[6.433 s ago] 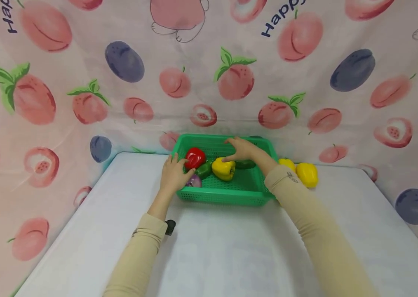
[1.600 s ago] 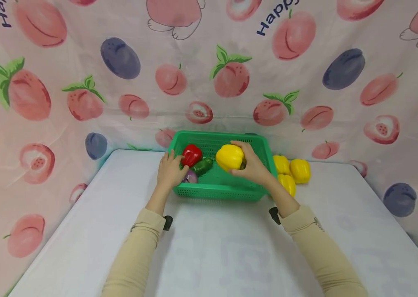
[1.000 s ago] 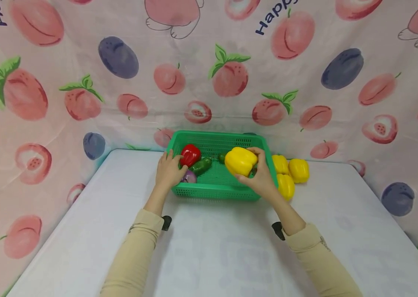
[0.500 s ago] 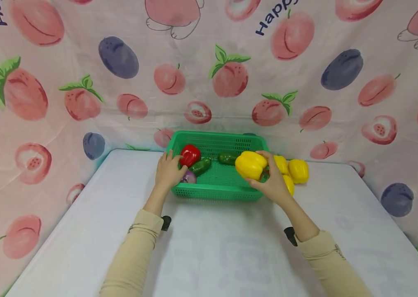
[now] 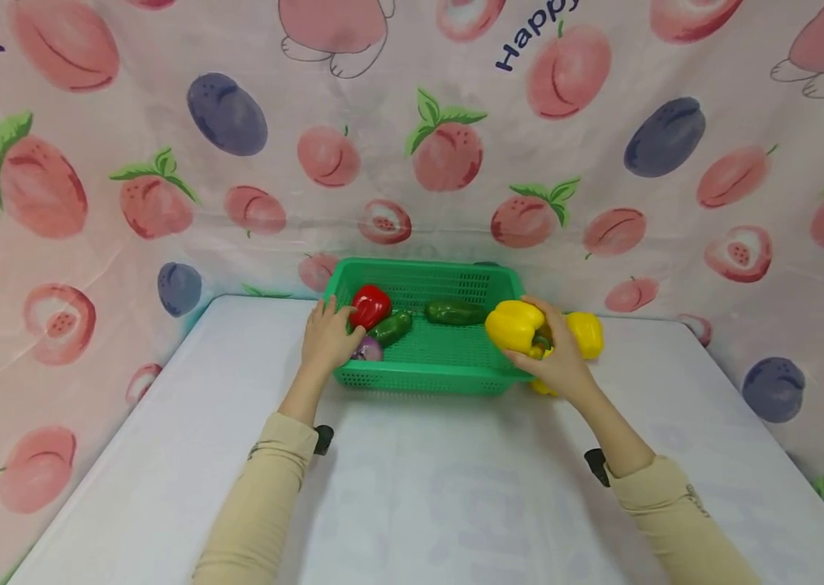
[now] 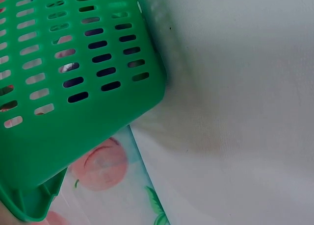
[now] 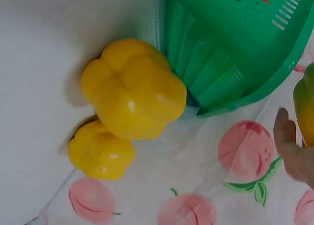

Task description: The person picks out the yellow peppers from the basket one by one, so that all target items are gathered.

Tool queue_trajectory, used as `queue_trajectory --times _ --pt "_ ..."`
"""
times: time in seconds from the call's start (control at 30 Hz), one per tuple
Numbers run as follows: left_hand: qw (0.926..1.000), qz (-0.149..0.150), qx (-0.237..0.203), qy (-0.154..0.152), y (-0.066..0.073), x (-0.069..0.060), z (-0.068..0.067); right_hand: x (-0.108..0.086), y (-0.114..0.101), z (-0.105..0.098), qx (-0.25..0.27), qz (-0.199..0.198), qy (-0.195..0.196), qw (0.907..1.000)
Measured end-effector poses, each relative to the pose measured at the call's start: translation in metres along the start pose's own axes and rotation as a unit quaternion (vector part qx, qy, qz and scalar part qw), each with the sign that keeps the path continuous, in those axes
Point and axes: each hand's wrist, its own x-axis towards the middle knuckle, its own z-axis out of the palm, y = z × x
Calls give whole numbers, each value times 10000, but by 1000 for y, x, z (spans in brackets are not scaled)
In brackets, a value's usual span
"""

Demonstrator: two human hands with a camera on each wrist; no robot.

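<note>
My right hand (image 5: pixel 561 357) grips a yellow bell pepper (image 5: pixel 513 327) from its right side, at the right end of the green plastic basket (image 5: pixel 427 380). The pepper's stem faces the palm. In the right wrist view, part of this held pepper (image 7: pixel 306 105) and some fingers (image 7: pixel 289 144) show at the right edge. My left hand (image 5: pixel 327 337) holds the basket's left rim, fingers spread and thumb toward the inside. Within the basket lie a red bell pepper (image 5: pixel 371 307), a purple onion (image 5: pixel 368 349) and two dark green cucumber-like vegetables (image 5: pixel 456 312).
To the right of the basket, yellow bell peppers (image 5: pixel 585 335) sit on the white table (image 5: pixel 427 487), partly hidden by my right hand. Two of them (image 7: pixel 132 90) touch each other in the right wrist view. A fruit-printed cloth (image 5: pixel 273 260) rises behind the table.
My right hand has carried the yellow bell pepper rightward, from the middle of the basket to its right end. This uncovers the rear green vegetable. The left hand stays on the rim.
</note>
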Motion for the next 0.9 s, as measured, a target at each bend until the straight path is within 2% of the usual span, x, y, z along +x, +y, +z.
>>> queue_trajectory --times 0.17,0.4,0.77,0.8,0.9 --pt "10000 34 -26 40 -1 0 1 -3 2 -7 -162 -119 41 9998" --pt "10000 25 -15 21 -1 -2 3 -9 11 -17 -249 -55 87 9996" --pt "9999 8 -112 41 -2 1 1 -16 23 -30 -527 193 393 9976" --pt "9998 80 -87 128 -6 3 5 -17 23 -32 -540 225 417 9974" --pt "9999 76 -83 117 -6 2 4 -19 24 -37 -535 305 455 9971"
